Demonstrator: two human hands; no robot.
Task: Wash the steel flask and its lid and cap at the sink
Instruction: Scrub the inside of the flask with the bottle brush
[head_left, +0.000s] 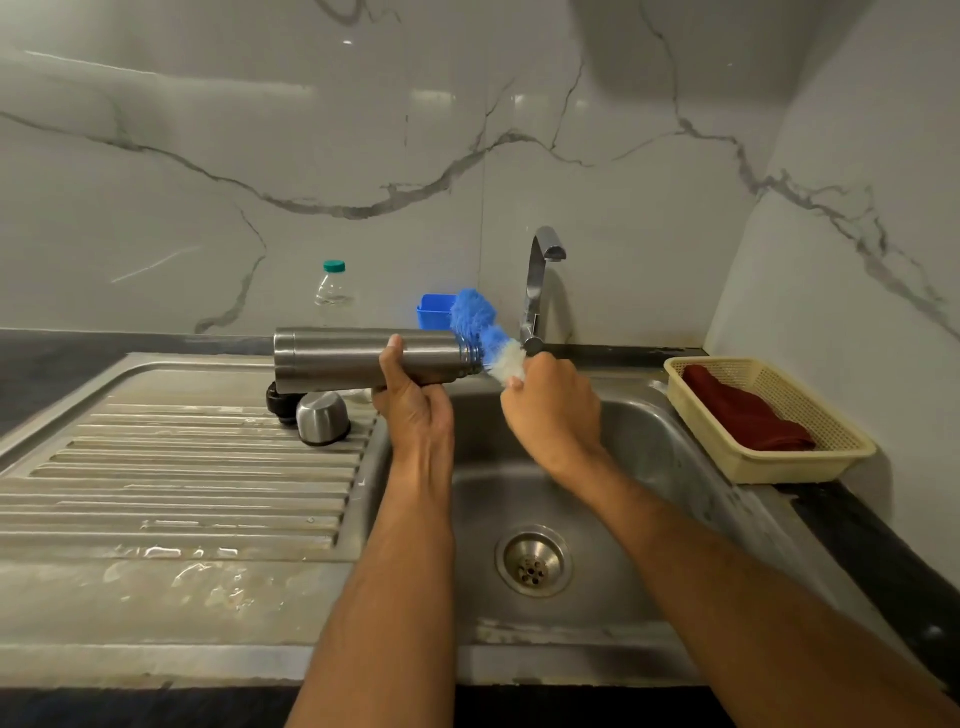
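While held level above the sink's (644, 415) left edge, steel flask (363, 358) gripped around the middle by left hand (415, 405), open threaded mouth toward the tap (540, 291). Right hand (550, 410) clenched round the handle of a blue-and-white brush (483, 332), handle itself swallowed by the fist, bristles just at the flask mouth, perhaps touching. Steel cap (323, 418) dome-up on the drainboard (182, 483), black lid (280, 405) half hidden behind it and under the flask. No readable writing on flask or clear bottle (332, 291). Blue tub (434, 310) partly masked by bristles.
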